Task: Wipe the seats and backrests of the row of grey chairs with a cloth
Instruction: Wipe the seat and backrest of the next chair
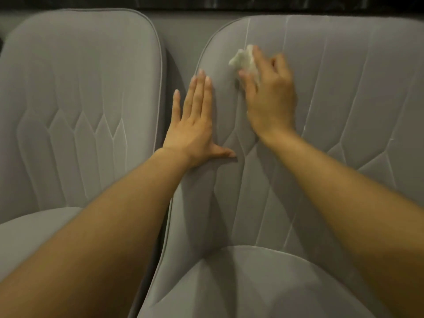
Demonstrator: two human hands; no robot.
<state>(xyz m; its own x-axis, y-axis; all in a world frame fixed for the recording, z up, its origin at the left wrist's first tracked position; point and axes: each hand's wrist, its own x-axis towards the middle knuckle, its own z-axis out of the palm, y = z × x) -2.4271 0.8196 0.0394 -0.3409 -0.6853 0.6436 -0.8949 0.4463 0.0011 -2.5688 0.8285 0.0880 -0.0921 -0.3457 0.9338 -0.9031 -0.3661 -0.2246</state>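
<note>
Two grey upholstered chairs stand side by side. The right chair's backrest (344, 99) fills the upper right and its seat (252, 283) lies at the bottom. My left hand (195, 125) rests flat, fingers straight, on the left edge of that backrest. My right hand (268, 92) presses a small crumpled pale cloth (243, 59) against the upper part of the same backrest; the cloth sticks out past my fingertips. The hand and cloth are blurred.
The left chair's backrest (75, 99) and a corner of its seat (29, 232) lie at the left. A narrow dark gap (169, 65) separates the two chairs. A dark wall strip (229, 1) runs along the top.
</note>
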